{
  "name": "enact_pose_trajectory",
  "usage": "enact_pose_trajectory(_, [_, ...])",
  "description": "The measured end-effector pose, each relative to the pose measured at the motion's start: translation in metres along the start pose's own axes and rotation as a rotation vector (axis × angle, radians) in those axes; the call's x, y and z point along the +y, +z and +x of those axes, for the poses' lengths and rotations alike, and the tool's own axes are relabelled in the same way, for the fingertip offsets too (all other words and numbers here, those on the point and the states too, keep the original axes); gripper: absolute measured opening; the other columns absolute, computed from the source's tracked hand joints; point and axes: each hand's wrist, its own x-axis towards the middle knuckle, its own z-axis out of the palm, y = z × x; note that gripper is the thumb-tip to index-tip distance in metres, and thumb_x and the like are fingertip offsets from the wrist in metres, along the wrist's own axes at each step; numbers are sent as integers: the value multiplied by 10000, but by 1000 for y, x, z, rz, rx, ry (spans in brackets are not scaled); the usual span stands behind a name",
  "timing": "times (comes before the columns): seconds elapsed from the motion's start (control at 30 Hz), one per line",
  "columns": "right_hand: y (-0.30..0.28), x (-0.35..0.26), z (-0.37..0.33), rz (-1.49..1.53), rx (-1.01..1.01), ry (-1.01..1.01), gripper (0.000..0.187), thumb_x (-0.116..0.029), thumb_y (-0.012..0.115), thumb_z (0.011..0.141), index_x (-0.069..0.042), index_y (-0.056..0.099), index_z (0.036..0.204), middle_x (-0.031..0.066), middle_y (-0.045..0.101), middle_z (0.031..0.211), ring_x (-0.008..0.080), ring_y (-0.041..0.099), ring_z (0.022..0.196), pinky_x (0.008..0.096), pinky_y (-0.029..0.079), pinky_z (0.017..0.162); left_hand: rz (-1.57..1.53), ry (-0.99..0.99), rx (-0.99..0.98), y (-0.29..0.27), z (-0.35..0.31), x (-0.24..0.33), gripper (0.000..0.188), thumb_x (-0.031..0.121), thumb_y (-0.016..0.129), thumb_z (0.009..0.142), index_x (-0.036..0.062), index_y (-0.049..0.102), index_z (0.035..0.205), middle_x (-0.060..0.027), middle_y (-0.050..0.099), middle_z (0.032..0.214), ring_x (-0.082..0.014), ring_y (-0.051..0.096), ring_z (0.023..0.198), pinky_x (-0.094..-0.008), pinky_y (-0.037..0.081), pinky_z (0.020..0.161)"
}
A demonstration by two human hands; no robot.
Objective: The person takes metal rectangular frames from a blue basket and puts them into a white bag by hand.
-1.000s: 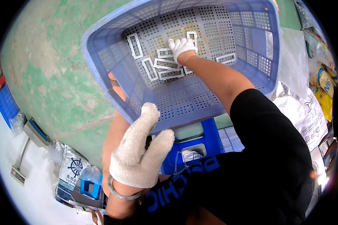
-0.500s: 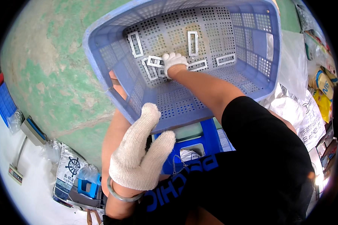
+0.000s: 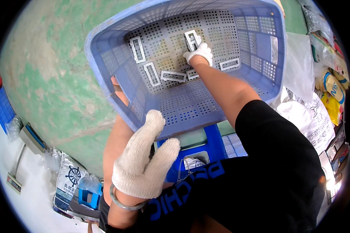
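Inside a blue-purple plastic basket [image 3: 122, 105] lie several small silvery rectangular frames with open middles, among them one frame [image 3: 137, 49] at the far left. My right hand [image 3: 200, 54], in a white knit glove, reaches down to the basket's perforated bottom. Its fingers are closed on a silvery frame [image 3: 195, 43], which overlaps another one lying there; the glove hides part of both. In front of the basket's near rim, my left hand [image 3: 140, 163] is raised in the same kind of glove. Thumb and fingers stand apart, holding nothing.
A blue plastic stool [image 3: 216, 141] stands under the basket's near side. Clear plastic bags [image 3: 299, 62] and white printed sacks [image 3: 307, 116] crowd the right. At the lower left are a silver-and-blue sack [image 3: 68, 174] and a small blue stool [image 3: 90, 196]. The floor is worn green.
My right hand has moved away and to the right inside the basket, carrying a frame from the left group onto the upper middle one. My left hand has hardly moved.
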Motion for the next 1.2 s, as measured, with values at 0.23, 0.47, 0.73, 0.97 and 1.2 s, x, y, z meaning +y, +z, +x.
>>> enact_pose_trajectory(0.23, [4, 2, 13, 67, 29, -23, 633, -225, 677, 716, -147, 384, 1272, 127, 530, 1228, 290, 522, 1158, 399, 439, 954, 49, 21, -15, 4, 4, -3, 433, -18, 660, 791, -90, 520, 1194, -204, 596, 1129, -243, 594, 1035, -327, 463, 900])
enact_pose_trajectory(0.47, [-31, 30, 28, 616, -413, -210, 505, -149, 733, 723, -77, 475, 1151, 115, 615, 1022, 257, 622, 895, 427, 537, 741, -14, -43, 35, 10, -1, -2, 400, 43, 676, 797, -76, 546, 1155, -181, 627, 1055, -193, 607, 972, -298, 471, 860])
enact_pose_trajectory(0.73, [-121, 77, -88, 1126, -1139, -749, 259, -91, 696, 779, -5, 592, 1000, 99, 641, 859, 191, 645, 733, 320, 554, 583, -443, -358, 12, 32, 3, -19, 698, 272, 684, 835, -39, 342, 1357, -120, 541, 1194, -173, 534, 1068, -293, 453, 878])
enact_pose_trajectory(0.97, [-205, 126, -274, 288, 18, -1219, 543, -232, 737, 664, -15, 521, 1112, 182, 611, 1026, 271, 609, 934, 337, 480, 805, -1118, 17, -276, 80, -32, 33, 456, 284, 570, 910, 154, 415, 1319, -76, 506, 1234, -274, 509, 1128, -428, 463, 927])
enact_pose_trajectory(1.2, [-250, 226, -353, 483, 243, -1283, 698, -300, 792, 583, -10, 501, 1147, 193, 574, 1048, 328, 557, 1016, 365, 449, 883, -1296, 137, -494, 91, -103, 72, 426, 274, 563, 915, 51, 462, 1263, -125, 562, 1160, -260, 559, 1062, -416, 525, 820])
